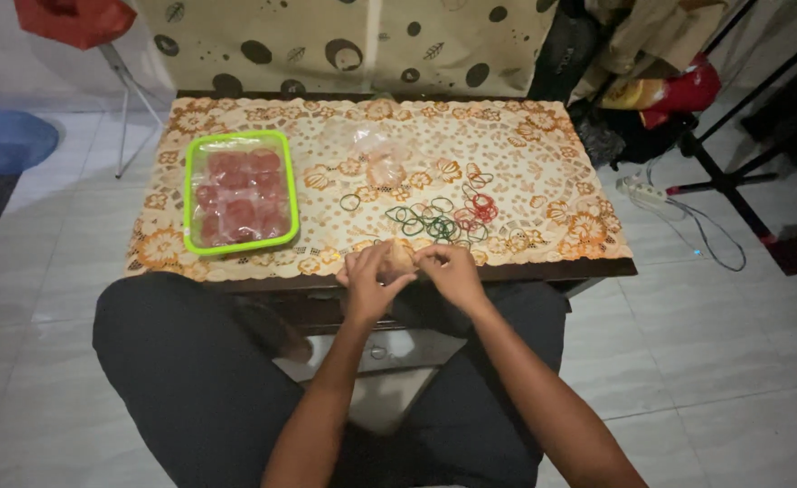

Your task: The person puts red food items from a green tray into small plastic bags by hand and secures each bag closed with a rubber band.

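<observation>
A small pale packet [401,256], seemingly a clear bag with something light inside, is pinched between both hands at the near edge of the table [597,268]. The left hand [368,280] is curled around it from 8 o'clock, fingers closed against its side; the right hand [451,271] is closed on it from 3 o'clock, with fingertips brought together over its top. What exactly the packet contains cannot be told, since most of it is covered by the fingers.

Just beyond the hands, at 1 o'clock, a loose scatter of rubber bands [443,217] is spread on the patterned tablecloth [543,154], green ones nearer the middle and red ones toward 2 o'clock. A single band [350,201] is lying apart at 11 o'clock. Further out at 12 o'clock, a crumpled heap of clear plastic bags [376,154] is seen.

At 10 o'clock from the hands, well apart, a green-rimmed tray [239,192] is set on the cloth, filled with reddish round pieces under clear wrapping.

Off the table, a blue basin [5,140] is seen on the tiled floor at far 9 o'clock, and a white power strip [644,191] with its cable is lying at 3 o'clock. The person's dark-clad knees are drawn up on both sides of the table.
</observation>
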